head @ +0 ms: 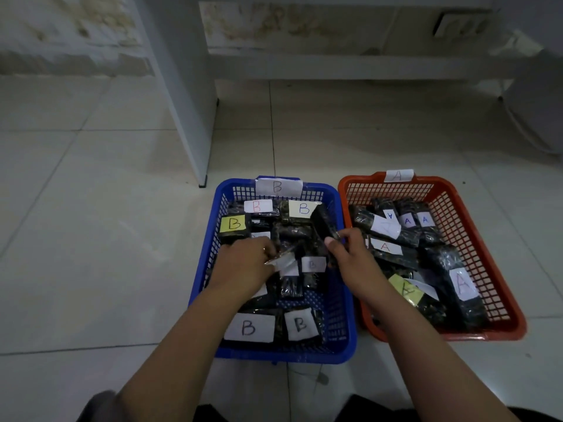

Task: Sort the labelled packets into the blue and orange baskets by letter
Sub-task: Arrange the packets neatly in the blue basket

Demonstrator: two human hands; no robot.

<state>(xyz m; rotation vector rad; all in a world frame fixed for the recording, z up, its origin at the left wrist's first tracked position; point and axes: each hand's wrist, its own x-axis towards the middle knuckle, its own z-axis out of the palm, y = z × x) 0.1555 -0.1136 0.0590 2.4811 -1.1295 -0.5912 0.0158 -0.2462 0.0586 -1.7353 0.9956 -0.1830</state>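
- Both forearms reach forward from the near edge over the blue basket [207, 269].
- Left hand [243, 263] sits palm down in the basket's middle, fingers curled onto a dark packet [286, 260].
- Right hand [350, 254] pinches another black packet [324, 223], tilted up above the basket's right side.
- Beside it on the right, the orange basket [487, 239] holds packets marked A.

Left forearm: we see it bare, reaching from the near left toward the far right. Left hand [246, 260]: back up, fingers [269, 249] curled and pinching a packet [281, 260]. Right forearm: bare, reaching from the near right toward the far left. Right hand [347, 254]: thumb up, fingers gripping a dark packet [324, 225].
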